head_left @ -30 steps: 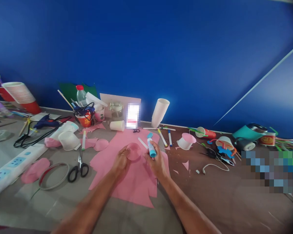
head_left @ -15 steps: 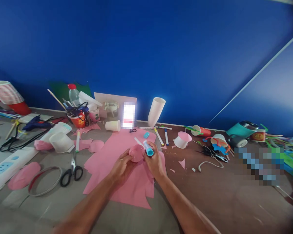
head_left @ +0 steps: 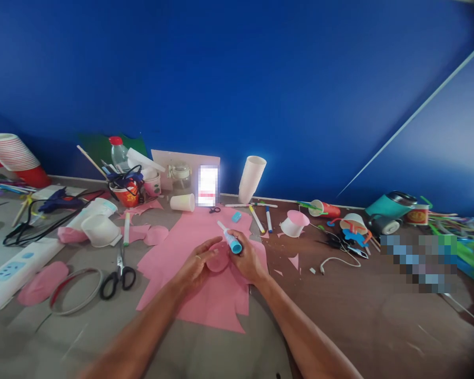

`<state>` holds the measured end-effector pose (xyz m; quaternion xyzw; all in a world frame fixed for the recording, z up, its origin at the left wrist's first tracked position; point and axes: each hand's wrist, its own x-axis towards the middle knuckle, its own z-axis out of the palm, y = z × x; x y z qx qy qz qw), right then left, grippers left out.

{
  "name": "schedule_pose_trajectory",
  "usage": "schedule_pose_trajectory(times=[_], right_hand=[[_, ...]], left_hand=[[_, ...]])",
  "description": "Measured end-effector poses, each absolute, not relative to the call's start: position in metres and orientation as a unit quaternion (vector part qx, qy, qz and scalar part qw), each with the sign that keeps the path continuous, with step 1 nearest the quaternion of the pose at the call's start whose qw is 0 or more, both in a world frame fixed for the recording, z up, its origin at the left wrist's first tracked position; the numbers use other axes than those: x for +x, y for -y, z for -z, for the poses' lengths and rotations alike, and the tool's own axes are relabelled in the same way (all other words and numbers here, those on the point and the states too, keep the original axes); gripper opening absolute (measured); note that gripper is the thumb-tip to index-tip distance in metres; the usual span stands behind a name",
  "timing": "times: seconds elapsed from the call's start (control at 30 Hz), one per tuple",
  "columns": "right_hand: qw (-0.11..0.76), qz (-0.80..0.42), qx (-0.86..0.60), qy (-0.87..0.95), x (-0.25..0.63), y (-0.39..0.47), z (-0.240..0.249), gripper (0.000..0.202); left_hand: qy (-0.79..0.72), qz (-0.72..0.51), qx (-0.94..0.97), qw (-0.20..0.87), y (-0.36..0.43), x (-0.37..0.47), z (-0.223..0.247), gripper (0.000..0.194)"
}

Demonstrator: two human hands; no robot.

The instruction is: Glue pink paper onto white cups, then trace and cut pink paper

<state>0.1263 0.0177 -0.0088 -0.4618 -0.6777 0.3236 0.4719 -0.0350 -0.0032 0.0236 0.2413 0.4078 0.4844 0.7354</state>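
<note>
My left hand (head_left: 197, 263) is closed on the left edge of a small round pink piece (head_left: 218, 258), above a large sheet of pink paper (head_left: 205, 302). My right hand (head_left: 247, 259) grips a light blue glue tube (head_left: 232, 241) that slants up to the left, its blue end toward me, beside the pink piece. A small blue cap (head_left: 236, 217) lies on the pink paper beyond the hands. Black-handled scissors (head_left: 119, 271) and a grey ring (head_left: 77, 292) lie to the left.
A stack of white cups (head_left: 252, 179) stands by the blue wall. Markers (head_left: 256, 219) and a pink-topped white cup (head_left: 295, 223) lie right of the paper. At the left are a power strip (head_left: 13, 273), white cups and black cables. A teal bottle (head_left: 391, 208) lies far right.
The glue tube in my right hand has swung to point up and left and moved slightly left. The fingers of my left hand have shifted on the pink piece, which has dropped slightly.
</note>
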Motion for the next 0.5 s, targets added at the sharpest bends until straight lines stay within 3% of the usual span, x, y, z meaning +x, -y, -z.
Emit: schedule_pose_trajectory(times=[0.27,0.5], right_hand=[[0.472,-0.302,-0.467,0.684,0.126,-0.014,0.002,0.054],[0.496,-0.312,-0.426,0.689,0.128,-0.007,-0.011,0.032]], left_hand=[[-0.409,-0.498,0.253,0.722,-0.001,-0.033,-0.012,0.036],[-0.412,-0.545,0.234,0.691,-0.004,-0.038,-0.007,0.04]])
